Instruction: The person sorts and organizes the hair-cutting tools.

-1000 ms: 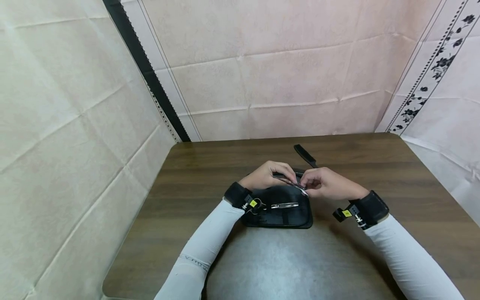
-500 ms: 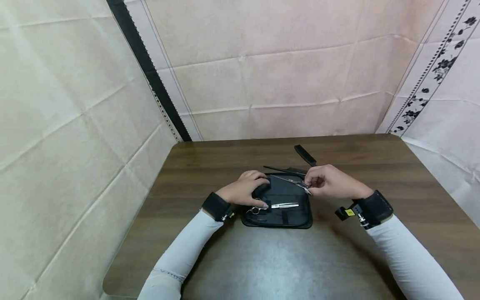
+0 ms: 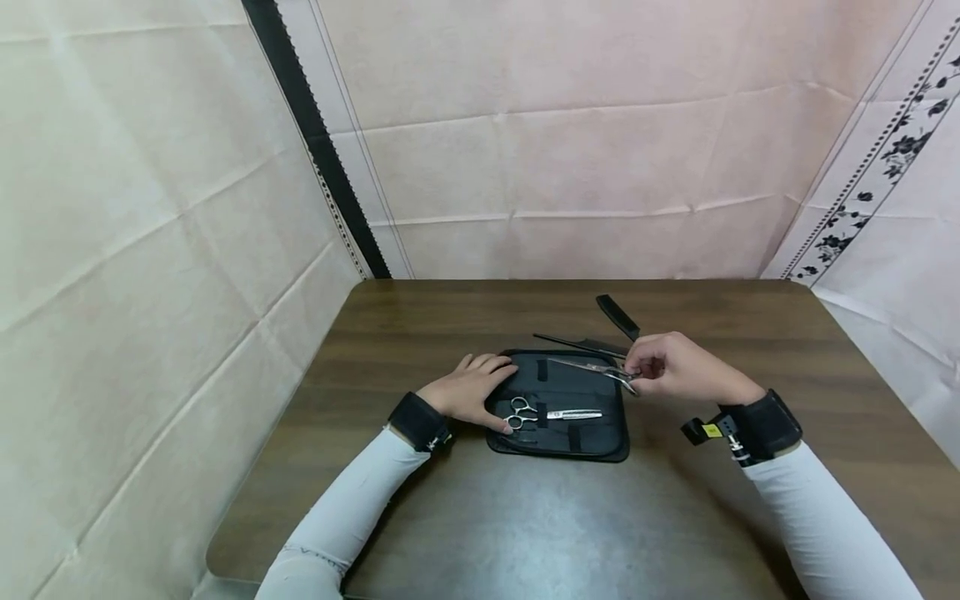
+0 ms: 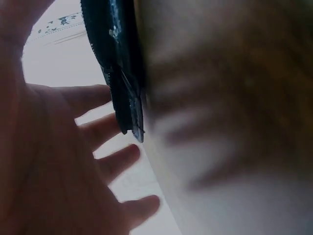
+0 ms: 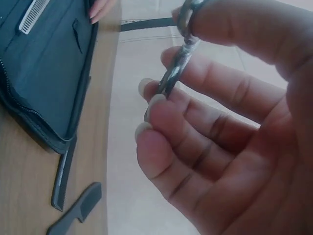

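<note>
Case [image 3: 600, 440] on table [image 3: 450, 533]; scissors [image 3: 574, 414] in case; comb [image 3: 618, 317] behind, toward right.

Bare tabletop [image 3: 555, 525] gives a hand its widest berth at 6 o'clock from the black case [image 3: 567, 390], between the left sleeve [image 3: 337, 517] at 8 and the right sleeve [image 3: 825, 517] at 4. The left hand [image 3: 467, 392] blocks the case's 9 o'clock edge. The right hand [image 3: 678, 368] crowds 2 to 3, its scissors [image 3: 596, 367] crossing the upper half; clearance beneath cannot be judged. Thinning shears [image 3: 573, 414] occupy the lower half. A thin-handled comb [image 3: 581, 342] and a wider comb [image 3: 617, 317] obstruct 12 to 1, backed by cloth [image 3: 600, 208]; at 11, wood offers passage.
</note>
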Available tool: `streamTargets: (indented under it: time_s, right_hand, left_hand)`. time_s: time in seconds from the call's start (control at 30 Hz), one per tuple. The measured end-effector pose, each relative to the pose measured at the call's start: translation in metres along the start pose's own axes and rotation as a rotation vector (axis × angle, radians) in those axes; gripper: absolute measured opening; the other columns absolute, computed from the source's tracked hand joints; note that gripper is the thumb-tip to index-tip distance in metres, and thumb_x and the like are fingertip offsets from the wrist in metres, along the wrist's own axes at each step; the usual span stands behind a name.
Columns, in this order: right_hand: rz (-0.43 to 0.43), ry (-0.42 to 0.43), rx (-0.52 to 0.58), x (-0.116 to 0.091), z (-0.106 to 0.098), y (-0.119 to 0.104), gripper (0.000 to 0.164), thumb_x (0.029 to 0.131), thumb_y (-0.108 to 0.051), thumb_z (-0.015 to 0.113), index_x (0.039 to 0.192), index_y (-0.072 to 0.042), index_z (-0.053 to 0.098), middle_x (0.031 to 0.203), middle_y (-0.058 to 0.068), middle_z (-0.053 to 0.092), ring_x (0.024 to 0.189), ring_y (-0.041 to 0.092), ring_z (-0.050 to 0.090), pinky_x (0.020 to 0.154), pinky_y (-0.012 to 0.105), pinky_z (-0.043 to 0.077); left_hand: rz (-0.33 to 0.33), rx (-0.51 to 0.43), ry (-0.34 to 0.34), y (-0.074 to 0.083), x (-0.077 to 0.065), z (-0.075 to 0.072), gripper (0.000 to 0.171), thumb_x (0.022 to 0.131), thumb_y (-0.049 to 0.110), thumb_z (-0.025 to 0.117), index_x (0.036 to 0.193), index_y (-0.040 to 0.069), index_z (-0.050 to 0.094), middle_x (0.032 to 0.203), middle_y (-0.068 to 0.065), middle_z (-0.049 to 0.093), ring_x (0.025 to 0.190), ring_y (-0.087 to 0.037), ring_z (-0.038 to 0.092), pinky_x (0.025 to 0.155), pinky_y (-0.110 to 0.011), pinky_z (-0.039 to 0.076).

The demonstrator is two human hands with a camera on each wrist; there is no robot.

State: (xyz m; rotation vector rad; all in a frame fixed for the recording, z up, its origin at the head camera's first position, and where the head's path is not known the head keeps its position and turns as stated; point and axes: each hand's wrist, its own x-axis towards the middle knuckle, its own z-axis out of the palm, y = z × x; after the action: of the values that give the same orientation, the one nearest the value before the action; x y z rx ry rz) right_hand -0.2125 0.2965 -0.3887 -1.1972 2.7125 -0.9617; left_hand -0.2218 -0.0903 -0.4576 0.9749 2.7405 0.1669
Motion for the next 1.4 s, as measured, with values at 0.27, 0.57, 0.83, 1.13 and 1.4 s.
streamTargets:
  time_s: [0.27,0.57,0.83,1.13,1.4]
  right_hand:
    - [-0.020,0.024,-0.039,-0.009,-0.007,-0.004,0.020,0.082,-0.001,0.083,0.088,-0.019,0.076,0.082,-0.010,0.062,0.066,0.003,0.053,0.058,0.023,0.047]
    - [0.057,-0.018,-0.097,-0.013,-0.015,-0.013,0.017,0.082,-0.003,0.084,0.087,-0.019,0.077,0.086,-0.008,0.065,0.070,0.001,0.055,0.063,0.022,0.051]
    - [0.052,-0.058,-0.149,-0.012,-0.018,-0.021,0.019,0.080,-0.005,0.084,0.085,-0.022,0.076,0.087,-0.008,0.066,0.074,0.004,0.059,0.066,0.023,0.053]
    - [0.094,-0.121,-0.201,-0.014,-0.022,-0.026,0.016,0.080,-0.006,0.084,0.082,-0.019,0.075,0.085,-0.009,0.064,0.078,0.003,0.059,0.069,0.025,0.054]
    - [0.184,-0.195,-0.178,-0.014,-0.025,-0.029,0.016,0.076,-0.003,0.079,0.078,-0.018,0.076,0.083,-0.005,0.062,0.076,0.010,0.057,0.066,0.024,0.050]
  left_hand:
    - [-0.024,-0.009,-0.062,0.000,0.001,-0.002,0.112,0.082,0.072,0.072,0.165,0.013,0.027,0.173,-0.005,0.023,0.162,-0.029,0.017,0.130,-0.053,0.012]
    - [-0.039,-0.048,-0.112,0.003,0.005,-0.001,0.121,0.079,0.075,0.075,0.166,0.009,0.021,0.175,-0.008,0.014,0.163,-0.027,0.012,0.130,-0.043,0.020]
    - [-0.059,-0.070,-0.108,0.005,0.005,-0.003,0.122,0.078,0.072,0.077,0.166,0.010,0.021,0.175,-0.008,0.013,0.162,-0.029,0.013,0.129,-0.045,0.023]
    - [-0.062,-0.068,-0.109,0.005,0.003,-0.002,0.122,0.078,0.072,0.077,0.166,0.009,0.020,0.175,-0.009,0.013,0.163,-0.029,0.012,0.129,-0.044,0.022]
    - [-0.072,-0.055,-0.116,0.005,0.003,-0.003,0.122,0.079,0.072,0.076,0.167,0.010,0.019,0.176,-0.007,0.012,0.163,-0.027,0.010,0.130,-0.043,0.021]
